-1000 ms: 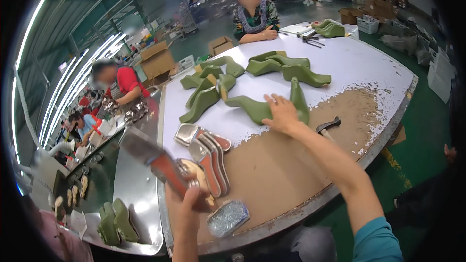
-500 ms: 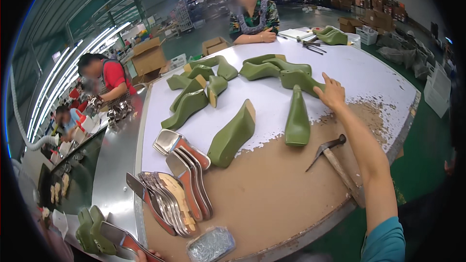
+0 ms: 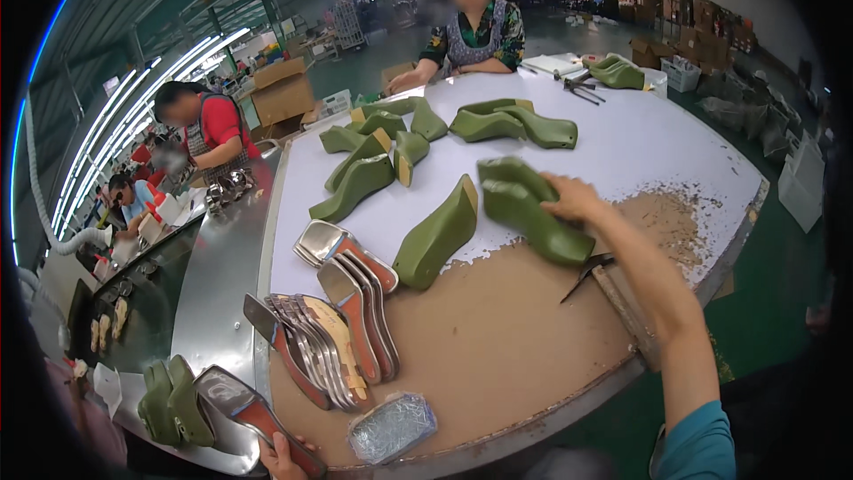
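A green shoe last (image 3: 533, 213) is gripped by the right hand (image 3: 573, 198), whose fingers are closed over its upper edge; the last is held tilted above the round table (image 3: 640, 138), at the line where the white covering gives way to the worn brown patch. Just left of it, a second green last (image 3: 437, 236) lies on its side across the same line, close to the held one but apart from it. A hammer (image 3: 613, 289) rests on the brown patch under the right forearm, its dark head pointing toward the held last. At the lower edge of the view, a long insole board with a reddish underside and a shiny metal shank (image 3: 258, 413) is clasped by the left hand (image 3: 283, 460); only the fingertips are seen, wrapped on its near end, and the board is held over the table's rim. A fanned stack of similar shanked insoles (image 3: 333, 338) is laid on the brown patch beside it, and a clear packet of small nails (image 3: 391, 427) lies near the table's front edge. Further green lasts (image 3: 373, 164) are scattered over the white covering toward the far side, where another person is seated with a hand on the table.
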`<state>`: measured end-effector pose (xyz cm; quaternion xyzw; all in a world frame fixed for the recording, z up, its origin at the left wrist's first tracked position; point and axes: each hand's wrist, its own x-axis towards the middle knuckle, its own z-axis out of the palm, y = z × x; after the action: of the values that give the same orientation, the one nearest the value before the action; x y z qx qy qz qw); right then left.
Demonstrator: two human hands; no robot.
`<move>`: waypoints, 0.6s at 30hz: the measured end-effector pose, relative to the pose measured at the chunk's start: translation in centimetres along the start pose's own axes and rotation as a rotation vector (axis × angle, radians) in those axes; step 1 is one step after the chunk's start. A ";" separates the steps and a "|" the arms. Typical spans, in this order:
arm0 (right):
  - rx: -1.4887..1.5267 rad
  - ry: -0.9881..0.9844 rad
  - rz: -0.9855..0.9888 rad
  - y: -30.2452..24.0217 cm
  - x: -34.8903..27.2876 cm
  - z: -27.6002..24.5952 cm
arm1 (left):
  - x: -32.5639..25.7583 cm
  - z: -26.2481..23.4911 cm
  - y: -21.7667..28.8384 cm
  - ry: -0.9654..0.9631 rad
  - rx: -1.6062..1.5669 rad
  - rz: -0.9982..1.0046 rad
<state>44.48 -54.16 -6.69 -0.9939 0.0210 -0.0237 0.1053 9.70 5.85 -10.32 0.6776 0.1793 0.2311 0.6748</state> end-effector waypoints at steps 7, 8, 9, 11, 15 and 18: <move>0.362 0.222 -0.371 -10.5 -13.1 0.8 | 2.2 -4.1 -5.4 0.000 0.131 0.206; 0.323 0.337 -0.357 -10.3 -16.8 0.8 | 0.7 -1.8 -1.8 -0.076 0.123 0.185; 0.227 0.418 -0.360 -11.0 -20.3 0.1 | 0.2 -1.7 -0.7 -0.079 0.138 0.215; 0.040 0.451 -0.270 -9.9 -26.4 -0.6 | -0.2 -1.9 0.0 -0.096 0.169 0.267; -0.101 0.334 -0.065 -2.9 -32.4 1.1 | 2.3 -1.8 -5.2 -0.225 -0.032 0.119; -0.060 0.365 -0.012 0.4 -31.6 2.6 | 2.2 -1.7 -5.7 -0.216 -0.027 0.136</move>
<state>13.11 -52.53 -10.64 -0.9759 0.0346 -0.2037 0.0699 10.99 8.67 -15.87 0.6999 0.0561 0.2046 0.6820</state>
